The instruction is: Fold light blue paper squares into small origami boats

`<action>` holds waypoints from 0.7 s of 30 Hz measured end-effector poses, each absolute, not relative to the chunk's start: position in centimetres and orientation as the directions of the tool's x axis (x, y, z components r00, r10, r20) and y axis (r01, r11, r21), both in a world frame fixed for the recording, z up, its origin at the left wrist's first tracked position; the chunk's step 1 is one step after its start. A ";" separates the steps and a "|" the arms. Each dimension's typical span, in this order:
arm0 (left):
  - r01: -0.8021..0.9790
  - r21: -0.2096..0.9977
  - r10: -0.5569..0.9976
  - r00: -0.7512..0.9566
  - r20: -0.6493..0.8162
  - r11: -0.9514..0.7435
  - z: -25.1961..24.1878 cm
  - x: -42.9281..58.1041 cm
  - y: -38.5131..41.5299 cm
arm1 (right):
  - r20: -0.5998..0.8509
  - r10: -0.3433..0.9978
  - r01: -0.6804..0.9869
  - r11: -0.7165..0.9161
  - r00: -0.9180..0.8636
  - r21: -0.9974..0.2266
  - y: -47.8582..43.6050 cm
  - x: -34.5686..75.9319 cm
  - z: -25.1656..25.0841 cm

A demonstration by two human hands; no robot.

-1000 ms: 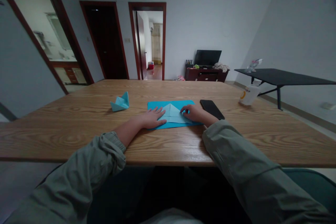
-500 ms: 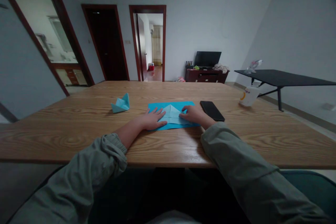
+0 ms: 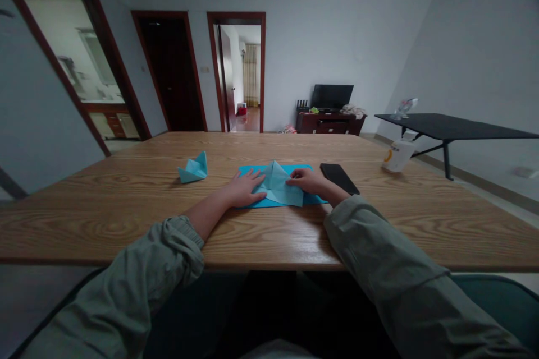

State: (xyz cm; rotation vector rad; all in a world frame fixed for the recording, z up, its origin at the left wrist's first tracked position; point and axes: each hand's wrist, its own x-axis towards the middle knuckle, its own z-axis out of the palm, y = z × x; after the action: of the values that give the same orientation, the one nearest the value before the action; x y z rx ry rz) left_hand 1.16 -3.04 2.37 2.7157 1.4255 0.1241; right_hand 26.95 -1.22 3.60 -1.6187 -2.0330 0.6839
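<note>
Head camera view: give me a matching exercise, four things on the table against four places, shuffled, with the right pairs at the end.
Things
1. Creased paper
2. Phone
3. Boat-like paper shape
4. White container

Places
A. Near the right edge of the table
B. Off to the left of the left hand, apart from it
C. On the bright blue sheet, between the hands
D. Just beyond the wrist of the right hand

Pairs: 1-C, 2-D, 3-B, 4-A
</note>
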 end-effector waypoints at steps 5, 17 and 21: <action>0.798 0.123 0.807 0.576 0.129 -0.590 2.9 1.5 -3.3 | 0.121 0.952 0.639 0.281 -0.283 -0.716 -0.9 26.8 3.2; 0.785 0.141 0.791 0.565 0.233 -0.603 3.4 2.2 -3.4 | 0.251 0.909 0.398 0.377 -0.333 -0.836 -1.0 26.1 3.2; 0.776 0.137 0.777 0.568 0.273 -0.615 3.4 2.2 -3.4 | 0.254 0.919 0.469 0.376 -0.303 -0.799 -0.6 26.2 2.9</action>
State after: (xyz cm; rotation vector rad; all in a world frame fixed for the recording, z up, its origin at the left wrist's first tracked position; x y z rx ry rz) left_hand 2.15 -3.42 3.45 2.7800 1.3771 0.4849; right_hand 26.21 -0.57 2.92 -1.1980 -1.9190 0.7955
